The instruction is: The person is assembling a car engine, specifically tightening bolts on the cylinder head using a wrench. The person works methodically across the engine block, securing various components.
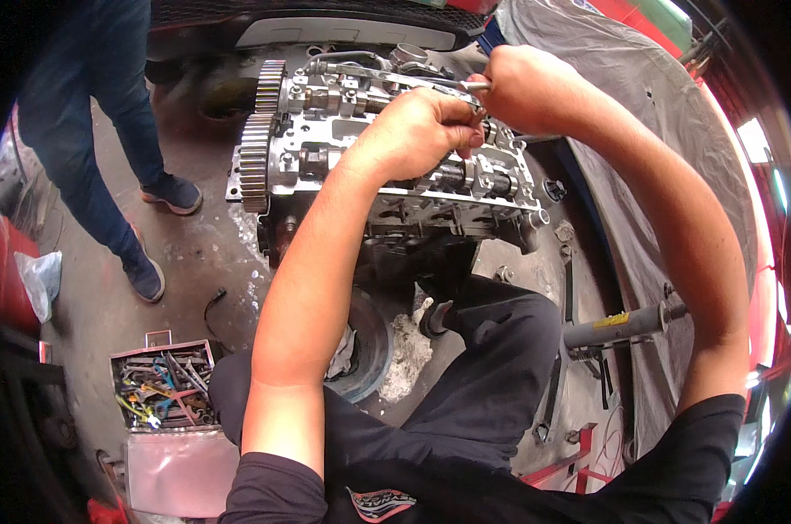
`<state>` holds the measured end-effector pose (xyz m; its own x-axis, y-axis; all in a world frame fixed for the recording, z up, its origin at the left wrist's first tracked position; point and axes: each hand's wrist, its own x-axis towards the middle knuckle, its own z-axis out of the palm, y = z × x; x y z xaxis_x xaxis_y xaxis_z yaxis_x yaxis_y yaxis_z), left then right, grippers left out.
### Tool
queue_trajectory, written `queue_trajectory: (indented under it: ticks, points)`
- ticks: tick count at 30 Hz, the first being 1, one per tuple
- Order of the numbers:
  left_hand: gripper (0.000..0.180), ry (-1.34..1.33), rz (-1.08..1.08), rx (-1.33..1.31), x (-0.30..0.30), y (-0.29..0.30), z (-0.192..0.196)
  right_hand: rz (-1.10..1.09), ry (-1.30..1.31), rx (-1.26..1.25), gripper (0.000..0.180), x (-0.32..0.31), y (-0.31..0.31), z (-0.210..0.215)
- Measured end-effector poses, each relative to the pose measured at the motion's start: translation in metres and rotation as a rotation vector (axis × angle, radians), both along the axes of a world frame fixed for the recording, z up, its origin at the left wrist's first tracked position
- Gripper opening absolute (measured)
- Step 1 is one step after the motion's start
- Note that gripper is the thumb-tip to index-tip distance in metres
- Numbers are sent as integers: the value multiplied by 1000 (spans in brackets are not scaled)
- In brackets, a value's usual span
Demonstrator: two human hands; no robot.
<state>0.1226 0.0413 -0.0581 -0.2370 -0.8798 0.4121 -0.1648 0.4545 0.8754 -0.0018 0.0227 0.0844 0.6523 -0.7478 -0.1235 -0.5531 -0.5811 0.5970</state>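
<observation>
Right hand (528, 87) is observed closed around a rod (476, 86) above the engine (452, 179); left hand (423, 131) is curled just beside it, whether gripping anything cannot be determined.

You are wearing a black shirt (535, 498), its short sleeves (269, 489) ending above your elbows (288, 382). A curved emblem (381, 504) in red and white, with small lettering, is showing on its front. Your dark charcoal trousers (487, 371) are creasing along the thigh. Your left hand (421, 131) and right hand (526, 92) are showing bare.
</observation>
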Motion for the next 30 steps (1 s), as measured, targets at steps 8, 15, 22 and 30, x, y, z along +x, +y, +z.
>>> queue_trajectory:
  ticks: [8,15,22,30]
  points:
    - [20,145,91,-137,-47,-11,3,500,-244,-91,42,-65,-24,9]
    - [21,234,66,-98,-78,-45,-12,467,-180,-48,27,-87,-41,7]
    - [33,102,171,-101,-87,-50,-15,617,-342,22,16,-121,-74,-19]
    - [25,61,61,-12,-81,-57,-13,687,-265,-152,25,-112,-53,-12]
